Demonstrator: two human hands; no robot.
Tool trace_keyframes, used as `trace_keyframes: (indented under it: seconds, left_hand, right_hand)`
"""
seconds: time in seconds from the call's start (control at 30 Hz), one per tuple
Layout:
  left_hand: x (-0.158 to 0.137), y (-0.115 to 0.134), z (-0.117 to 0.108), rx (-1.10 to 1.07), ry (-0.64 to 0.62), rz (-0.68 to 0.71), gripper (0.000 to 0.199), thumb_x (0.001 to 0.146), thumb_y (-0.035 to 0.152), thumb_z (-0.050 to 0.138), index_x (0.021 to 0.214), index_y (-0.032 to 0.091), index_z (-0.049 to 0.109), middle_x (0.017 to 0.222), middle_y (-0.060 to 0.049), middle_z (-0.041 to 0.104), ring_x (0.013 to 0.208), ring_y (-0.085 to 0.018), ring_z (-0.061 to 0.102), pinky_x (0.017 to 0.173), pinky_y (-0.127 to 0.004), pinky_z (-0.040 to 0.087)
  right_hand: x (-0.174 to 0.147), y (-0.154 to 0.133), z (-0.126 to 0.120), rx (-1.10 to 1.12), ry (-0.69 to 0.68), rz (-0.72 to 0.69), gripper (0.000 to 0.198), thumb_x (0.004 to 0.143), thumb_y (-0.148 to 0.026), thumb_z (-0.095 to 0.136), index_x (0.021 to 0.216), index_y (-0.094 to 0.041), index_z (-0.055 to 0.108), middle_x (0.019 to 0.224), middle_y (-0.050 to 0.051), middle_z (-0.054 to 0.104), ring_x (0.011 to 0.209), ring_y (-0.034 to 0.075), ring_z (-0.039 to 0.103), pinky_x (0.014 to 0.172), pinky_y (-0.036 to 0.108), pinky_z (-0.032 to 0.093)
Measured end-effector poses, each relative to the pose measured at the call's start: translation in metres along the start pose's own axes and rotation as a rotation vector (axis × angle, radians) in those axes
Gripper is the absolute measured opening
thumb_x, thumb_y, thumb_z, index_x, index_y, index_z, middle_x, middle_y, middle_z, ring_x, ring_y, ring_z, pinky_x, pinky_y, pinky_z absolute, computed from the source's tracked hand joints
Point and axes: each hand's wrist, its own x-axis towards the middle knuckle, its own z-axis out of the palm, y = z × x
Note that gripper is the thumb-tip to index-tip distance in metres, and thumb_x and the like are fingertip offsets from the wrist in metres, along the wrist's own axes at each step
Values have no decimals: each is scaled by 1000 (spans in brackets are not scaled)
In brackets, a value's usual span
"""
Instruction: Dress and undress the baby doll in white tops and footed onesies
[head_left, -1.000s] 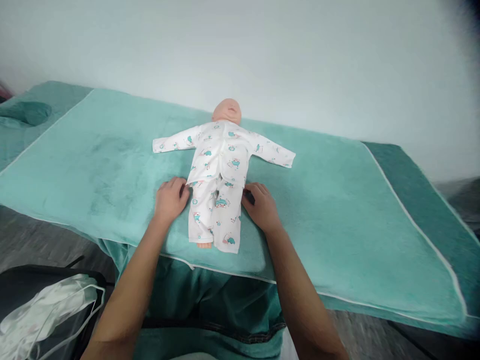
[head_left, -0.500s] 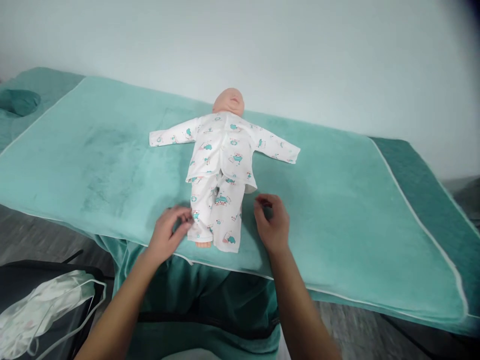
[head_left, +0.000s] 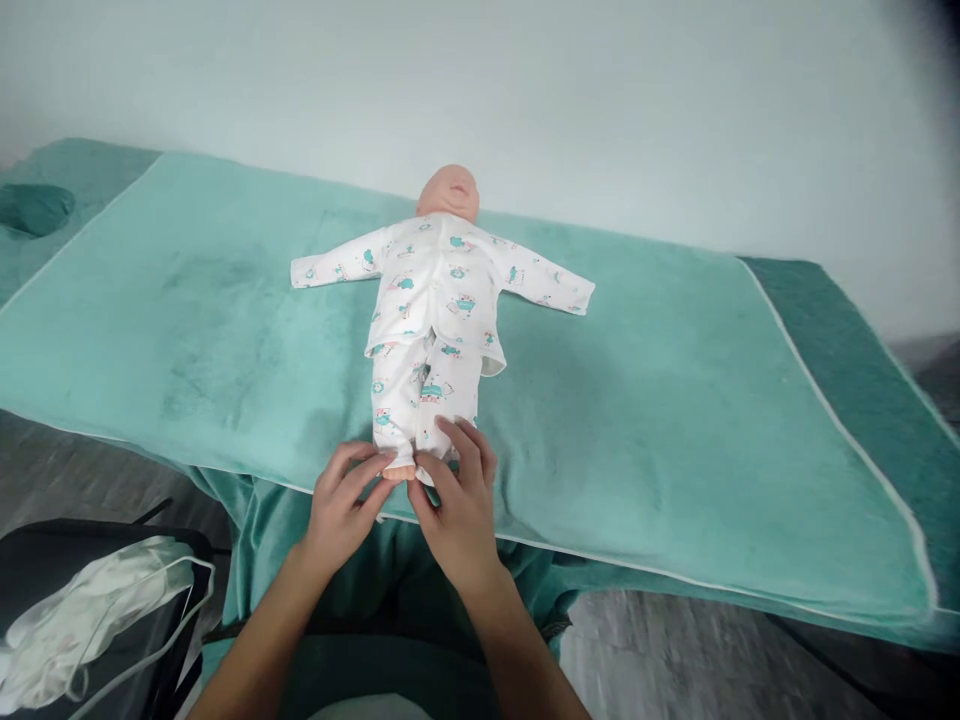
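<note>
A baby doll (head_left: 448, 192) lies on its back with its head toward the wall. It wears a white printed jacket (head_left: 439, 280) with both sleeves spread wide and matching trousers (head_left: 395, 385). At the hem of the trouser leg on the left, the doll's toes (head_left: 399, 472) show. My left hand (head_left: 349, 495) pinches the outer side of that hem beside the foot. From the other side, my right hand (head_left: 459, 495) has thumb and index finger closed at the hem by the toes, its other fingers lying over the other trouser leg, whose end is mostly hidden.
A green padded bed cover (head_left: 637, 400) with white piping lies under the doll, against a white wall (head_left: 525, 90). At the lower left, a dark chair or case (head_left: 45, 545) holds crumpled white printed cloth (head_left: 97, 610) and a white cord (head_left: 161, 650).
Both hands have come to the trouser hem by the exposed foot. My right hand moved left and nearer from beside the doll, and my left closed on the hem. The view shifted slightly.
</note>
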Motion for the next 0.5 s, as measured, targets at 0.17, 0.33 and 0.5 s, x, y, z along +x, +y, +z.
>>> trace_keyframes:
  seconds: [0.17,0.33,0.5]
  left_hand:
    - [-3,4,-14,52,26,44,37,91,0,67,122,19,67,106,-5,59,93,-13,62,82,-24,58]
    - [-13,-7,-9,145,-10,60,34,94,2,62,121,23,65,103,-5,61,92,-15,64,79,-28,59]
    - [-19,-2,1,197,55,-1,38,92,8,66,128,21,59,103,-7,64,93,-19,65,80,-34,59]
  right_hand:
    - [-4,-12,-5,45,8,-105,17,92,-9,65,101,-24,64,140,10,59,141,33,48,117,60,45]
    - [-20,-17,-4,28,-32,-111,25,92,-7,63,110,-22,67,141,11,59,140,32,50,116,59,48]
    - [-42,6,-5,31,117,10,47,93,-12,70,137,-22,58,138,16,56,132,30,57,105,51,59]
